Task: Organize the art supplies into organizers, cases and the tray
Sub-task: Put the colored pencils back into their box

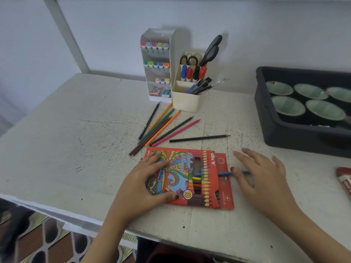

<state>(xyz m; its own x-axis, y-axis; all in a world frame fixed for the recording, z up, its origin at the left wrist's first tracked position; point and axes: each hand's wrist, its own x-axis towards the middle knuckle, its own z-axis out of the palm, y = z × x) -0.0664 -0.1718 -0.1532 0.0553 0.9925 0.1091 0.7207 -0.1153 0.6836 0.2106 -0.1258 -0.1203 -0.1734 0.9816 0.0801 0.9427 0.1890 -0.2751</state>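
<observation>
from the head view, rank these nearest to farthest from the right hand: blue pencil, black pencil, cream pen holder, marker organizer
1. blue pencil: under the right hand, sticking out of the pencil box.
2. black pencil: loose on the table, just beyond the hand.
3. cream pen holder: farther back, centre.
4. marker organizer: behind and left of the holder, by the wall.

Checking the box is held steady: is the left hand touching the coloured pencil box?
Touching. The head view shows the left hand lying flat on the pencil box, fingers spread over its printed front.
</observation>
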